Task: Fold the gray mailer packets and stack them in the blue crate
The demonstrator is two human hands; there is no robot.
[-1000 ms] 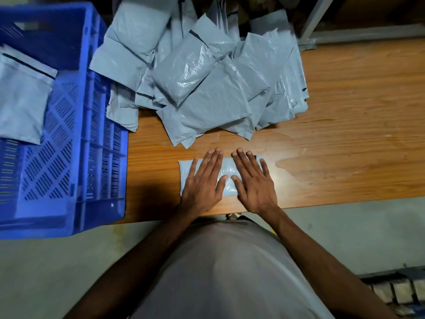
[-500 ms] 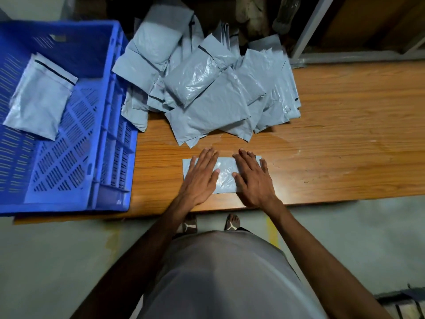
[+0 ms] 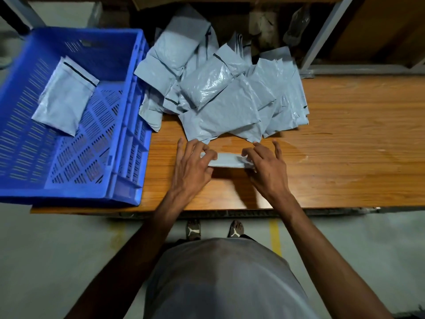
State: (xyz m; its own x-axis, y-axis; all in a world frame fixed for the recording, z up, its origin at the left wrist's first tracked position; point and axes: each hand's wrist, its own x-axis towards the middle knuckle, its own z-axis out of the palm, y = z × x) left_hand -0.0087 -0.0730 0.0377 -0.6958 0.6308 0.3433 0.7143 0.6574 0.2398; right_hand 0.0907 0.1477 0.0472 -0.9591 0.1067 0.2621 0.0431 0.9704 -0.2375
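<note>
Wooden counter (image 3: 345,157), dim storeroom. Left hand (image 3: 192,165) and right hand (image 3: 266,168) pinch opposite ends of the folded mailer (image 3: 226,161); fingers curled on it. Its long axis runs left-right. Blue crate (image 3: 128,125) lies left, nearer the left hand; unfolded pile (image 3: 220,95) behind.

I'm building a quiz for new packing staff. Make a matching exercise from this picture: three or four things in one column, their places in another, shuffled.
Things:
1. folded packet
2. lone packet
3. packet pile
4. blue crate

Places:
A. heaped at the table's far side
B. inside the crate
C. on the table's left end
D. pinched between the left hand and right hand

Pairs: 1-D, 2-B, 3-A, 4-C
</note>
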